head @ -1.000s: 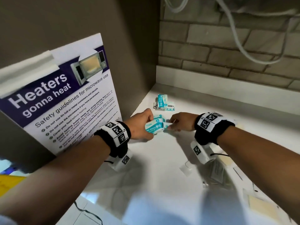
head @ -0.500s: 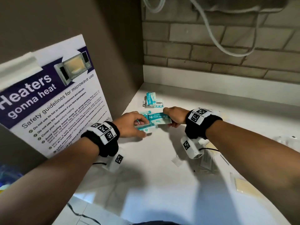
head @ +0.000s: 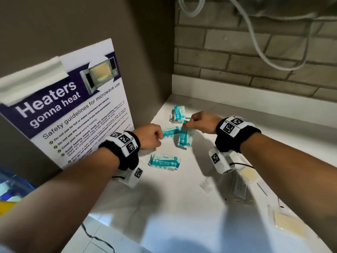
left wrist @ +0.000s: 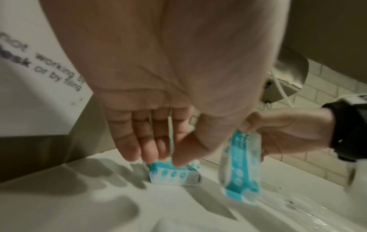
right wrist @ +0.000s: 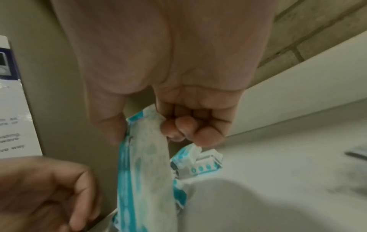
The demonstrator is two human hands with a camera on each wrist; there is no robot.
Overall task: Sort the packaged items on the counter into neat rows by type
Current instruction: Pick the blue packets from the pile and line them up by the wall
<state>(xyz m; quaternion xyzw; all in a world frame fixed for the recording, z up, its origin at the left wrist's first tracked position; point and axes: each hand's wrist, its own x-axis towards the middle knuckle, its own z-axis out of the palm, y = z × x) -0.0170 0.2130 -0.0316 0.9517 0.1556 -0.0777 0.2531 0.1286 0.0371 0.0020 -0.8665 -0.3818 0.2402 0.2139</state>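
Several teal-and-white wipes packs are on the white counter (head: 182, 207). My left hand (head: 151, 137) pinches one pack (head: 171, 131) by its end and holds it level. My right hand (head: 200, 121) pinches the top edge of another pack (head: 185, 139), which hangs upright just above the counter. In the right wrist view, thumb and curled fingers of the right hand (right wrist: 178, 125) grip that hanging pack (right wrist: 143, 164). A third pack (head: 165, 161) lies flat in front of my left hand. A small pile of packs (head: 179, 114) sits at the back.
A microwave safety poster (head: 73, 115) leans against the brown side wall on the left. A brick wall with a hanging cable (head: 255, 48) closes the back. Clear sachets (head: 238, 187) and yellowish packets (head: 286, 223) lie on the right. The counter edge runs along the lower left.
The two hands have pulled apart from one bunch of packs. One pack now lies on the counter in front, and the right hand's pack has swung to hang upright.
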